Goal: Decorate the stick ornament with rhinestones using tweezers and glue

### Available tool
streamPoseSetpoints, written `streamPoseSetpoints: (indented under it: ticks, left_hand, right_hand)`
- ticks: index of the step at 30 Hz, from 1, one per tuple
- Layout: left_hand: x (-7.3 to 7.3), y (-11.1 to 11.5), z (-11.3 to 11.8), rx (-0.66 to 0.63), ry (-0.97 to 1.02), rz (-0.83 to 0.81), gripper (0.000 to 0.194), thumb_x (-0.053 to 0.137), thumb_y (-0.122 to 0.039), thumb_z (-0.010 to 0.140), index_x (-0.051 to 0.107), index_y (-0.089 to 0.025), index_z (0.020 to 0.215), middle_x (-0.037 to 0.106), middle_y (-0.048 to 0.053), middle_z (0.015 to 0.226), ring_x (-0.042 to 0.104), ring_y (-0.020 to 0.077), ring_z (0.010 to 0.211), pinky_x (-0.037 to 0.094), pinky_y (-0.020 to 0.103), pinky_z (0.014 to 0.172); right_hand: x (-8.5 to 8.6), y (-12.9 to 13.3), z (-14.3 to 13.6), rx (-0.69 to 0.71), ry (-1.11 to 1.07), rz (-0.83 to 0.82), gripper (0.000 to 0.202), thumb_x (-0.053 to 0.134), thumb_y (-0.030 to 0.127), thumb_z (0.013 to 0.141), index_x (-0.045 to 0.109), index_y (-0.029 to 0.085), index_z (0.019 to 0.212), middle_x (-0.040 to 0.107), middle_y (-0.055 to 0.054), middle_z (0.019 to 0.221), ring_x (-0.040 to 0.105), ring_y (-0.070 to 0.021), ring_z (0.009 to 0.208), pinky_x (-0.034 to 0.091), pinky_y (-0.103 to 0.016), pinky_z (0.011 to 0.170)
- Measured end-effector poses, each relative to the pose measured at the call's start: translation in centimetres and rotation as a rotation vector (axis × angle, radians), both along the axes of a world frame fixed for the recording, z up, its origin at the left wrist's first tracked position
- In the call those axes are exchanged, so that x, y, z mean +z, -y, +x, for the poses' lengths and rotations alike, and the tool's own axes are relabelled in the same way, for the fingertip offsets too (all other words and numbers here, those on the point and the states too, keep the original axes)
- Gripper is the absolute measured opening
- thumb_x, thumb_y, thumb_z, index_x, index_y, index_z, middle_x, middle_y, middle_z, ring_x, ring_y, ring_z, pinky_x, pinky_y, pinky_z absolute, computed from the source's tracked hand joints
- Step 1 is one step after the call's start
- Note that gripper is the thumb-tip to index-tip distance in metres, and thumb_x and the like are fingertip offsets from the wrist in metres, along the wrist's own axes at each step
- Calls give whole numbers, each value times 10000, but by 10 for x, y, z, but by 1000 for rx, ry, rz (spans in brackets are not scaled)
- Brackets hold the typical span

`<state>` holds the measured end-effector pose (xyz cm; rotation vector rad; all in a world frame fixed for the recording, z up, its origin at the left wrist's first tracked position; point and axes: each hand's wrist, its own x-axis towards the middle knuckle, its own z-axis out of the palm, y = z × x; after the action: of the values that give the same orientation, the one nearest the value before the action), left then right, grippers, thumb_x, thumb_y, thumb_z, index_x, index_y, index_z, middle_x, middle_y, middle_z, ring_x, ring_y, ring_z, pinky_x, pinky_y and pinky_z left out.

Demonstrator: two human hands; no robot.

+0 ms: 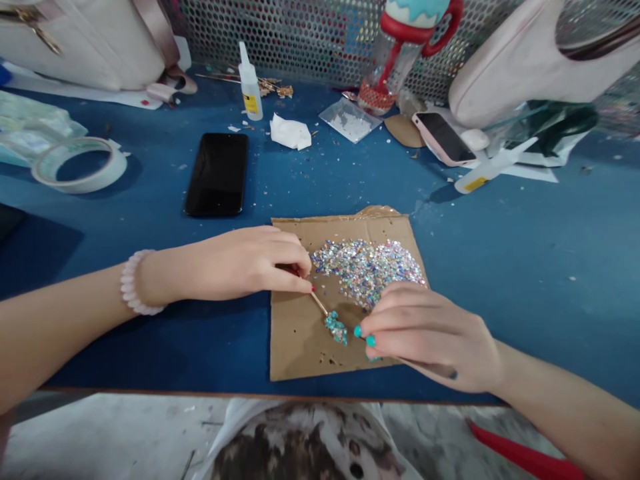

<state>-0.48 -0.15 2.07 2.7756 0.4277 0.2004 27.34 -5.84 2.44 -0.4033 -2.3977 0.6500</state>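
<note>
My left hand (250, 263) pinches a thin gold-coloured metal stick (320, 303) over the cardboard's left side. The stick slants down to the right, and its end carries a cluster of turquoise stones (336, 327). To the right of that cluster, my right hand (425, 327) is closed on a slim metal tool (447, 371). Most of the tool is hidden by the fingers, and its tip points toward the cluster, a little apart from it. Under both hands lies a brown cardboard sheet (295, 353). A spread of small glittering rhinestones (367, 267) covers its upper right part.
Behind the cardboard are a black phone (217, 175), an upright glue bottle (250, 83), crumpled paper (290, 131) and a small plastic bag (350, 120). A tape roll (80, 165) lies left. A red-lidded cup (395, 60), pink phone (444, 138) and second glue bottle (493, 167) are right.
</note>
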Motion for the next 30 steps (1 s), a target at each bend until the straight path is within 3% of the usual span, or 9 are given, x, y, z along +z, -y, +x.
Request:
streamPoseSetpoints:
  ticks: [23, 30]
  left_hand:
    - [1, 0, 0, -5, -7, 2, 324, 324, -242, 1022, 638, -222, 1100, 647, 74, 1049, 536, 165, 940, 387, 292, 813]
    - [6, 1, 4, 95, -15, -157, 357, 310, -316, 1025, 647, -200, 1025, 661, 62, 1018, 558, 163, 912, 393, 290, 815]
  right_hand:
    - [-1, 0, -1, -19, -14, 14, 73, 577, 96, 899, 624, 149, 885, 723, -50, 826, 625, -126, 770, 532, -307, 752]
    - [-3, 1, -1, -4, -15, -12, 97, 546, 94, 912, 621, 155, 905, 721, -46, 849, 628, -123, 782, 524, -306, 754]
